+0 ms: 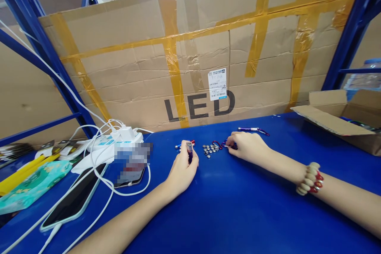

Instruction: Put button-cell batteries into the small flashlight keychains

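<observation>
My left hand (pixel 182 163) is closed around a small dark purple tube (pixel 190 151) with a silver end, held upright like a mini flashlight body. My right hand (pixel 248 146) bends down to the table, its fingertips pinched at a dark purple piece they mostly hide. Between the hands lies a group of small silver discs (pixel 208 149), like button cells. A red carabiner clip (pixel 216 144) rests just left of my right fingertips. Behind my left hand are blue and red tubes (pixel 178 146), partly covered. Beyond my right hand lies a purple tube with a clip (pixel 249 129).
A large cardboard panel (pixel 133 83) marked LED stands behind the blue table (pixel 220 210). White cables tangle around a power strip (pixel 123 137) at left, beside a phone (pixel 74 198). An open cardboard box (pixel 330 121) sits at right. Blue shelf posts (pixel 347 35) frame the sides.
</observation>
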